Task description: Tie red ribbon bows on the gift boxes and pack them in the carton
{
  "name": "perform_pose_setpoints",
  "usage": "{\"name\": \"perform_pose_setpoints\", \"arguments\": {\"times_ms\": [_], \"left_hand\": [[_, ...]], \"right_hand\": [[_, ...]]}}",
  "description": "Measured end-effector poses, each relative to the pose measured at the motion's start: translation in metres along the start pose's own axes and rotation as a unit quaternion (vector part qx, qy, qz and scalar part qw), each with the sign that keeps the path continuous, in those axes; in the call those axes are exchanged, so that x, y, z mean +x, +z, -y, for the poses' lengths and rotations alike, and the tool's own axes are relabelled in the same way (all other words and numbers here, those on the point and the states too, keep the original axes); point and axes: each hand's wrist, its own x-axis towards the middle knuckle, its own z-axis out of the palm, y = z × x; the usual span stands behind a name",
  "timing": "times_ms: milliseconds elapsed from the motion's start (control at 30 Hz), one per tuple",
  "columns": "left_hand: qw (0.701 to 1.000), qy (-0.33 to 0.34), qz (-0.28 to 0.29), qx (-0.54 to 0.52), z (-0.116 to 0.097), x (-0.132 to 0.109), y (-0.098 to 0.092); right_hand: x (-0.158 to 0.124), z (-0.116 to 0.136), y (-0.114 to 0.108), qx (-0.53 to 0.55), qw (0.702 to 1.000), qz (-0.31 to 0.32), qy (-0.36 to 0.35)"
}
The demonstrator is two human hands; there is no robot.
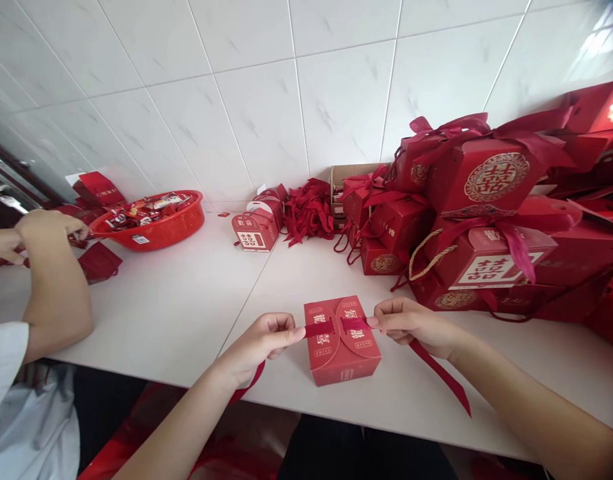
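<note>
The left hand (264,340) pinches one side of a ribbon (319,329) between thumb and bent fingers; the right hand (411,327) pinches the other side likewise. The ribbon is flat, smooth, dark red fabric — its ends trail below both hands. Between the fingertips, on the white tabletop (186,300), sits a red card box (345,372): block-shaped, matte, with curved top flaps, pale printed characters and central slots into which the ribbon runs.

Beyond the fingers lies a tangled heap of ribbons (310,210), with a round-topped printed box (256,230) just left of it. A stack of bowed boxes (486,180) blocks the space beyond the right hand — one twisted rope handle (433,255) projects toward it. Well left of the left hand stand a glossy red basin (159,230) of wrapped packets and a co-worker's arm (61,287). Pale, glossy wall tiles (261,113) close the far side.
</note>
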Motion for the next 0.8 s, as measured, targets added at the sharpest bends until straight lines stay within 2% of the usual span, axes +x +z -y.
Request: {"name": "perform_pose_setpoints", "arguments": {"times_ms": [67, 133, 200, 267, 300, 333, 367, 467, 533, 600, 667, 733, 800], "left_hand": [[1.000, 0.017, 0.002, -0.011, 0.003, -0.001, -0.002], [0.997, 0.068, -0.038, 0.003, 0.005, -0.006, -0.006], [0.984, 0.133, -0.118, 0.029, 0.005, -0.017, -0.012], [0.965, 0.171, -0.188, 0.068, 0.005, -0.032, -0.016], [0.961, 0.169, -0.199, 0.095, 0.006, -0.040, -0.016], [0.961, 0.154, -0.190, 0.129, 0.007, -0.048, -0.014], [0.964, 0.127, -0.164, 0.165, 0.009, -0.055, -0.009], [0.964, 0.057, -0.070, 0.251, 0.018, -0.063, 0.010], [0.958, 0.042, -0.056, 0.276, 0.026, -0.059, 0.022], [0.962, 0.027, -0.079, 0.260, 0.033, -0.051, 0.027], [0.977, 0.016, -0.111, 0.181, 0.035, -0.045, 0.027], [0.987, 0.041, -0.144, 0.055, 0.034, -0.040, 0.024], [0.978, 0.085, -0.175, -0.079, 0.029, -0.039, 0.021]], "right_hand": [[-0.001, 0.000, -0.004, -0.056, 0.998, -0.005, -0.014], [-0.008, 0.000, -0.010, -0.151, 0.986, -0.039, -0.054], [-0.021, 0.000, -0.015, -0.242, 0.957, -0.123, -0.100], [-0.037, 0.000, -0.018, -0.299, 0.917, -0.224, -0.137], [-0.045, 0.000, -0.018, -0.321, 0.902, -0.252, -0.144], [-0.051, -0.001, -0.016, -0.340, 0.895, -0.251, -0.142], [-0.057, -0.002, -0.014, -0.355, 0.899, -0.219, -0.133], [-0.062, -0.007, -0.001, -0.357, 0.930, -0.056, -0.067], [-0.057, -0.012, 0.008, -0.333, 0.943, 0.006, -0.021], [-0.050, -0.019, 0.016, -0.297, 0.955, 0.009, 0.009], [-0.043, -0.025, 0.021, -0.231, 0.972, -0.029, 0.009], [-0.038, -0.031, 0.026, -0.138, 0.986, -0.087, -0.026], [-0.035, -0.033, 0.030, -0.027, 0.987, -0.133, -0.091]]}}
